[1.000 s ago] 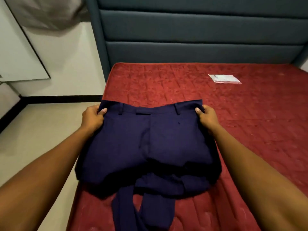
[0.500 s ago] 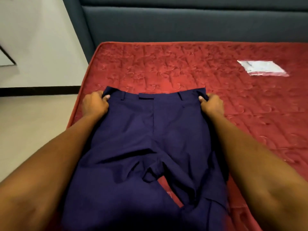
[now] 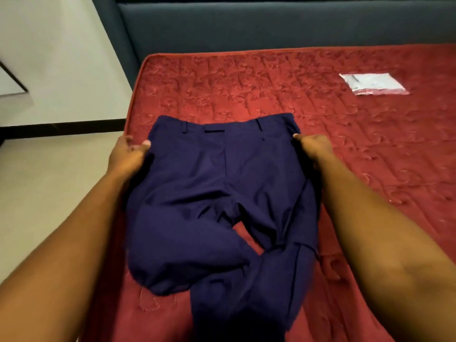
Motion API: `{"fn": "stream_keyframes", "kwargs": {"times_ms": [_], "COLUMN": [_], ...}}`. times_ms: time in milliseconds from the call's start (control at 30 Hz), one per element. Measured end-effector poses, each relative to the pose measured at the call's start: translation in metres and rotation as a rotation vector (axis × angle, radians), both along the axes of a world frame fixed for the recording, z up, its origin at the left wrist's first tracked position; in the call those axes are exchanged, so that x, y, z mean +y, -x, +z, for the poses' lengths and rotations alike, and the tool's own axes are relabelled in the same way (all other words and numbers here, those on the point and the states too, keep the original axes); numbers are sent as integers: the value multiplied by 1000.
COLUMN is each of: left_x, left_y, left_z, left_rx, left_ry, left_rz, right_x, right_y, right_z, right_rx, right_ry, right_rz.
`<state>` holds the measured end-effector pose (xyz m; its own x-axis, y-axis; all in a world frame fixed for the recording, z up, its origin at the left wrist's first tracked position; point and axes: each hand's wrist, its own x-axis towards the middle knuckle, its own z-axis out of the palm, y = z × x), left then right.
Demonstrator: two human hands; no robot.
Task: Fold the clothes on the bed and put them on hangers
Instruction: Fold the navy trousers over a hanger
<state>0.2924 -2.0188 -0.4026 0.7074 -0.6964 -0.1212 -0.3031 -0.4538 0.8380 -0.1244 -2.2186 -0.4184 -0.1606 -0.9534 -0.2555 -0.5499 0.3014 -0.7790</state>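
Observation:
Dark navy trousers (image 3: 222, 183) lie front-up on the red mattress (image 3: 246, 90), waistband toward the headboard and legs bunched and crossed near me. My left hand (image 3: 128, 154) holds the left side seam just below the waistband, with the thumb on the fabric edge. On the opposite side seam, my right hand (image 3: 313, 150) grips at the same height, its fingers curled under the cloth. No hanger is in view.
A flat clear plastic packet (image 3: 372, 83) lies on the mattress at the far right. A dark grey-blue padded headboard (image 3: 246, 25) stands behind the bed. Pale floor (image 3: 49, 181) and a white wall with a black skirting lie to the left of the mattress edge.
The trousers have been lowered and spread flat on the mattress. Both hands have slid from the waistband corners to the side seams just below. The legs now lie crossed near me.

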Motion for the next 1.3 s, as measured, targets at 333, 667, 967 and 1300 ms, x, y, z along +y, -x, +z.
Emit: {"fn": "stream_keyframes", "kwargs": {"times_ms": [333,667,967,1300], "left_x": [181,304,311,309], "left_y": [83,252,281,300], "left_z": [-24,-9,9,-3], "left_rx": [249,703,695,74], "left_ry": [278,187,-48,-279], "left_rz": [265,75,26,-126], "right_x": [191,419,399,403], "right_y": [28,-1,84,78], "right_z": [5,17,75,73], "right_rx": [-327,-161,-56,428], "right_ry": [7,-62,1,498], "right_rz": [-154,131,-192,224]}}
